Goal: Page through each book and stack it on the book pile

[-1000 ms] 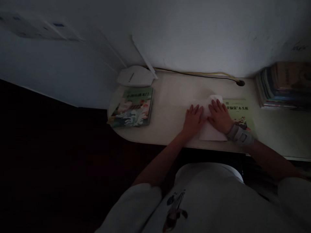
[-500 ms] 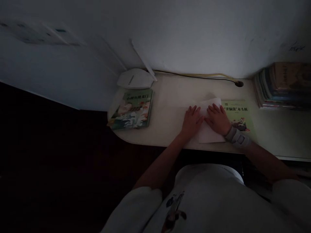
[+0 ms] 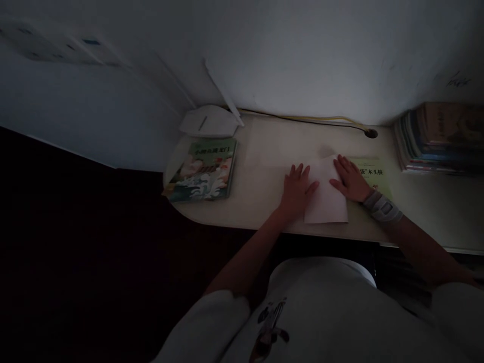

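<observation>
A sheet of white paper [image 3: 325,201], apparently folded, lies on the pale desk near its front edge. My left hand [image 3: 297,190] rests flat at the paper's left side, fingers spread and thumb on the sheet. At the right side, my right hand [image 3: 351,179] lies open with its fingertips on the paper's upper right edge. A green book [image 3: 372,171] with a printed cover is beneath my right hand and partly hidden by it. My right wrist wears a grey band.
A white router [image 3: 209,122] with upright antennas stands at the back left. In front of it is a picture-covered book [image 3: 206,174]. A stack of books [image 3: 427,136] sits at the far right. Cables run along the wall into a desk hole [image 3: 371,133].
My right hand has slid to the right across the paper and covers more of the green book's title. The hands are farther apart, and more of the paper shows between them.
</observation>
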A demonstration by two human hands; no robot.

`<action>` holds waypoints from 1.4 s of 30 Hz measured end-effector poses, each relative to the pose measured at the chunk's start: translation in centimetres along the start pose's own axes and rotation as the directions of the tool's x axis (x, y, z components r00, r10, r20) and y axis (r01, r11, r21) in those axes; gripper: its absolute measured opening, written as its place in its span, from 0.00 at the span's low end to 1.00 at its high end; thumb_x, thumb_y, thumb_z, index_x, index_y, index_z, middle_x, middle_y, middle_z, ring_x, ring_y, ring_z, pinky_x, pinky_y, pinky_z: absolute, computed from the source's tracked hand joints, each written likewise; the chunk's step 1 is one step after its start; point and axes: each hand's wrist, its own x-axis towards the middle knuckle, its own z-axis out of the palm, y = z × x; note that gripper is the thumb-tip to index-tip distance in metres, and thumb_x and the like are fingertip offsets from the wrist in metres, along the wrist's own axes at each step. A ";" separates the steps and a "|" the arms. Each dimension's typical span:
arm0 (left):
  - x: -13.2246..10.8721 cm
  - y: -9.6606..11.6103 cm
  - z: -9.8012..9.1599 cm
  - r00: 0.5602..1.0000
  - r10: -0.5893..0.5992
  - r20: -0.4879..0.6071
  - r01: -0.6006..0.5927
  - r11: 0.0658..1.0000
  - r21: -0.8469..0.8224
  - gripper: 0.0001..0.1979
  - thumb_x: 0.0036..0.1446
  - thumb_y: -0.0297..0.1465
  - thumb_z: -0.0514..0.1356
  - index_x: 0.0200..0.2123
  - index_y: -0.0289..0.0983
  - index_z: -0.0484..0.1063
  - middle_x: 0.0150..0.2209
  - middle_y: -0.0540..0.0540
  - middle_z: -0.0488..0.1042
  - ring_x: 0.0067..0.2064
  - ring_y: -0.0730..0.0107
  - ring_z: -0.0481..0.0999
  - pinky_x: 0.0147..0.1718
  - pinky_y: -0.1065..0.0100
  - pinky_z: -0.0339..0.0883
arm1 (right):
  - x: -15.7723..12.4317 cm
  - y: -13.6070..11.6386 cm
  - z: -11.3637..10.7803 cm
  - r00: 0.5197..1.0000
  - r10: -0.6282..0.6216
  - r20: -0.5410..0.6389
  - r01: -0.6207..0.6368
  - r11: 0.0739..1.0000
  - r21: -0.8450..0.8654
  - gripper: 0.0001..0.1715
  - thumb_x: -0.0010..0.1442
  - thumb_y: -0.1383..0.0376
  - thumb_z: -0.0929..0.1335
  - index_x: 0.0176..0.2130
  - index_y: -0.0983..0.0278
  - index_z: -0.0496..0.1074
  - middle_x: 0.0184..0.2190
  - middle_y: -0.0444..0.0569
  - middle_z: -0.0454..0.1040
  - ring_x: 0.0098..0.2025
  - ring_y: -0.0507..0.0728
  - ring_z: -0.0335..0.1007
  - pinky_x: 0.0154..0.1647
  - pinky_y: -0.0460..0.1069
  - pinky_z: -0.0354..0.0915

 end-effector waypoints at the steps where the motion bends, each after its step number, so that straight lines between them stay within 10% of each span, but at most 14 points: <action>1: -0.2 0.9 -0.5 1.000 0.016 0.007 -0.016 0.998 0.062 0.32 0.63 0.47 0.44 0.63 0.32 0.55 0.65 0.32 0.53 0.67 0.47 0.45 0.60 0.40 0.44 | -0.1 -0.3 0.1 1.000 0.013 0.023 -0.012 0.999 -0.046 0.43 0.62 0.45 0.55 0.65 0.70 0.50 0.67 0.62 0.47 0.68 0.65 0.40 0.64 0.65 0.44; 9: -3.4 8.4 0.0 0.942 0.248 0.227 -0.302 0.920 0.249 0.44 0.58 0.54 0.45 0.64 0.23 0.49 0.66 0.27 0.47 0.68 0.47 0.44 0.61 0.42 0.41 | -0.2 -1.6 -0.6 0.983 0.062 0.171 -0.020 0.971 -0.240 0.36 0.64 0.59 0.53 0.66 0.74 0.46 0.68 0.61 0.41 0.68 0.66 0.39 0.64 0.62 0.44; 20: -5.0 7.4 2.6 0.953 0.155 0.259 -0.226 0.935 0.273 0.38 0.62 0.47 0.44 0.66 0.27 0.43 0.67 0.32 0.45 0.68 0.50 0.43 0.60 0.38 0.43 | -0.4 -2.9 0.2 0.980 0.062 0.188 -0.002 0.952 -0.306 0.35 0.63 0.59 0.57 0.64 0.75 0.53 0.67 0.64 0.46 0.68 0.68 0.38 0.64 0.67 0.38; 24: -4.2 4.9 1.2 0.987 0.055 0.151 -0.078 0.986 0.150 0.34 0.62 0.43 0.48 0.66 0.33 0.45 0.67 0.32 0.45 0.68 0.47 0.44 0.60 0.37 0.41 | -0.5 -1.8 0.3 0.994 0.096 0.055 -0.089 0.989 -0.118 0.36 0.65 0.53 0.53 0.63 0.72 0.55 0.66 0.63 0.48 0.68 0.65 0.40 0.65 0.64 0.43; 28: -1.8 -1.6 -2.1 0.952 -0.303 -0.047 0.273 0.909 -0.314 0.37 0.59 0.43 0.53 0.66 0.37 0.42 0.67 0.31 0.45 0.65 0.51 0.54 0.57 0.50 0.57 | -2.3 0.5 -0.9 0.989 0.124 -0.084 -0.115 0.988 0.105 0.37 0.65 0.48 0.52 0.62 0.68 0.57 0.64 0.61 0.55 0.67 0.62 0.46 0.65 0.60 0.50; 31: 0.0 -5.6 -4.0 0.878 -0.454 0.153 0.456 0.691 -0.561 0.34 0.56 0.39 0.57 0.63 0.36 0.52 0.58 0.30 0.64 0.48 0.59 0.76 0.41 0.60 0.72 | -4.6 2.3 -2.0 0.990 0.104 -0.096 -0.089 0.984 0.152 0.37 0.64 0.47 0.55 0.62 0.67 0.58 0.60 0.60 0.62 0.64 0.63 0.53 0.63 0.62 0.53; 36: 1.5 -6.2 -5.1 0.838 -0.216 0.500 0.524 0.572 -0.631 0.13 0.47 0.40 0.63 0.32 0.35 0.74 0.32 0.41 0.78 0.33 0.64 0.77 0.31 0.65 0.71 | -7.4 3.8 -2.9 0.999 0.024 -0.024 -0.021 0.994 0.107 0.34 0.64 0.50 0.57 0.63 0.65 0.57 0.60 0.59 0.62 0.64 0.63 0.54 0.62 0.63 0.54; 42: 2.6 0.5 -4.5 0.923 0.102 0.371 0.296 0.429 -0.854 0.28 0.61 0.52 0.42 0.49 0.42 0.70 0.57 0.41 0.69 0.52 0.57 0.73 0.45 0.51 0.70 | -6.8 0.6 -2.0 0.974 -0.158 0.161 0.176 0.979 -0.102 0.33 0.60 0.50 0.64 0.59 0.65 0.64 0.64 0.61 0.55 0.67 0.69 0.43 0.62 0.67 0.48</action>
